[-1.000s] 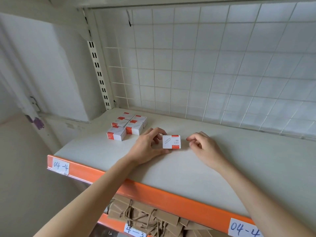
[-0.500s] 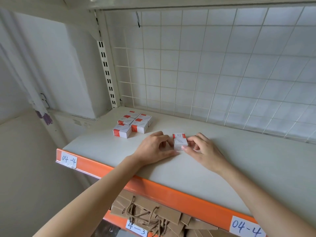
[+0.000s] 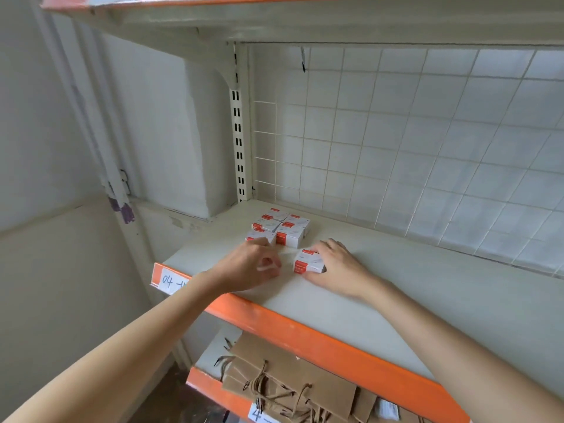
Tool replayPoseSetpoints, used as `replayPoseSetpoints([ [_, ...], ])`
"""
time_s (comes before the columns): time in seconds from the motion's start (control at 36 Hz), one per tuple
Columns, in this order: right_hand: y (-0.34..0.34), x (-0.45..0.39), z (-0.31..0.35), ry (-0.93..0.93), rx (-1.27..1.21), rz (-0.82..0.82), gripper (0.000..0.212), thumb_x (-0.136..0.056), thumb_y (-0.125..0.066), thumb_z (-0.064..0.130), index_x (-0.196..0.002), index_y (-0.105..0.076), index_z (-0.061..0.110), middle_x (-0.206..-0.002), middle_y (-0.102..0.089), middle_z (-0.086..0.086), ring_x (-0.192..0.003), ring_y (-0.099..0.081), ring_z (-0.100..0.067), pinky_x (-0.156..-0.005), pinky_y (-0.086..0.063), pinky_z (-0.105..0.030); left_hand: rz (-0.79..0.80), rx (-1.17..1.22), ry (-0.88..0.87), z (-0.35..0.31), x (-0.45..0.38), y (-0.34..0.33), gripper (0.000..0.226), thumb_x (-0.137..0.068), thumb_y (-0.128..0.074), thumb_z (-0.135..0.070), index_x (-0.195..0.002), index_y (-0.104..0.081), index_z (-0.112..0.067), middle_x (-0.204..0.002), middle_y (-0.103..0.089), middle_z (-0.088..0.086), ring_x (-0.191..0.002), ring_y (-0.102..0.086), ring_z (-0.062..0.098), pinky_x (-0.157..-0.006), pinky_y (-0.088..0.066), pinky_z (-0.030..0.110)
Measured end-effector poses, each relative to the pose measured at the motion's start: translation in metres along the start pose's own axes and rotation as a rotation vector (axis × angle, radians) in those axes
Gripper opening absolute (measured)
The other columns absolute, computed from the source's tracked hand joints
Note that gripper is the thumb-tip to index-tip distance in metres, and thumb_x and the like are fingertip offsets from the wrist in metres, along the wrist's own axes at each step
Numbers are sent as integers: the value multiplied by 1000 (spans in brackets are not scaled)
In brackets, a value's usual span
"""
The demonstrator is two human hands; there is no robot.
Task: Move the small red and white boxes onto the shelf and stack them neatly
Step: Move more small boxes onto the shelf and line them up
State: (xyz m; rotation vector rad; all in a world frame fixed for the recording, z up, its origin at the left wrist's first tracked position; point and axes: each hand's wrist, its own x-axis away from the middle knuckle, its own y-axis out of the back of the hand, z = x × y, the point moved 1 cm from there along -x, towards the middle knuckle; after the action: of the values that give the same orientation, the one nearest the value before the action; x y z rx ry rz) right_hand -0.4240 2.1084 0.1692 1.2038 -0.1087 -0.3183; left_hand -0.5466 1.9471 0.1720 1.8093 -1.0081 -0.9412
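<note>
Your right hand [image 3: 335, 270] grips a small red and white cardboard box [image 3: 306, 261] lying on the white shelf board [image 3: 396, 288] with its orange front edge, near that edge. Your left hand [image 3: 247, 267] hovers just beside it, fingers loosely curled (holding nothing), in front of the cluster of matching boxes [image 3: 279, 227] toward the back left corner.

two bare forearms, no sleeves; left grip [image 3: 248, 265] and right grip [image 3: 337, 267] ungloved.

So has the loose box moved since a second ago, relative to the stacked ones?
Yes. The loose box, under the right hand, now sits closer to the stack of boxes near the shelf's back left corner.
</note>
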Motion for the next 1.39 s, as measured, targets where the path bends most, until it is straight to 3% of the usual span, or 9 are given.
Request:
replayPoseSetpoints([
  [0.11, -6, -15, 26, 25, -14, -92, 51, -81, -64, 46, -115, -47, 12, -117, -43, -3, -117, -42, -20, -90, -37, -29, -30, 9, 8, 21, 13, 13, 10, -82, -70, -16, -90, -73, -12, -88, -55, 6, -72, -56, 17, -68, -40, 15],
  [0.28, -17, -34, 48, -25, 143, -199, 56, -85, -61, 46, -128, -45, 13, -124, -38, -7, -119, -41, -24, -89, -43, -31, -37, 38, -52, 37, 23, 20, 9, -81, -70, -13, -88, -73, -9, -85, -52, 2, -67, -51, 11, -65, -35, 3],
  [0.5, -29, -40, 57, -63, 40, -274, 45, -86, -65, 28, -120, -45, 5, -120, -38, -11, -106, -53, -29, -84, -40, -29, -29, 43, -151, 42, 19, 19, 10, -82, -69, -13, -89, -72, -8, -85, -54, 7, -70, -48, 13, -69, -40, 19],
  [0.67, -26, -34, 53, -102, 43, -283, 49, -85, -65, 39, -118, -46, 10, -118, -40, -7, -106, -53, -26, -83, -47, -35, 2, 9, -229, 39, 10, 14, 12, -83, -68, -16, -92, -73, -10, -86, -54, 3, -80, -56, 20, -75, -44, 26],
  [0.75, -21, -25, 45, -86, 9, -272, 44, -87, -61, 41, -116, -49, 10, -116, -44, -7, -109, -50, -23, -88, -44, -35, 33, -15, -281, 32, 4, 11, 12, -84, -66, -17, -93, -72, -11, -86, -52, 0, -83, -56, 20, -75, -43, 26],
  [0.92, -9, 6, 22, -45, -24, -136, 36, -89, -60, 25, -119, -51, 7, -116, -48, -5, -113, -48, -19, -98, -38, -30, 56, -82, -298, 15, -3, 4, 13, -87, -61, -19, -95, -68, -13, -94, -55, 7, -85, -56, 25, -75, -49, 39],
  [1.14, 26, 68, -20, -86, 129, -87, 29, -90, -55, 24, -116, -54, 10, -117, -52, -4, -112, -49, -17, -96, -37, -26, 114, -166, -393, -48, -22, -14, 17, -90, -57, -25, -103, -68, -20, -102, -59, 0, -90, -60, 17, -76, -50, 34],
  [1.25, 46, 118, -49, -153, 203, -51, 31, -91, -53, 26, -119, -53, 11, -120, -52, -4, -116, -46, -19, -98, -38, -31, 121, -151, -428, -100, -31, -36, 18, -90, -57, -27, -104, -67, -22, -103, -58, -1, -92, -60, 17, -77, -50, 32],
  [1.39, 73, 192, -89, -268, 217, -54, 31, -93, -50, 24, -122, -52, 12, -123, -53, -3, -119, -44, -17, -96, -36, -27, 151, -163, -499, -176, -37, -68, 21, -91, -53, -27, -108, -65, -22, -108, -56, 0, -99, -55, 17, -76, -45, 27],
])
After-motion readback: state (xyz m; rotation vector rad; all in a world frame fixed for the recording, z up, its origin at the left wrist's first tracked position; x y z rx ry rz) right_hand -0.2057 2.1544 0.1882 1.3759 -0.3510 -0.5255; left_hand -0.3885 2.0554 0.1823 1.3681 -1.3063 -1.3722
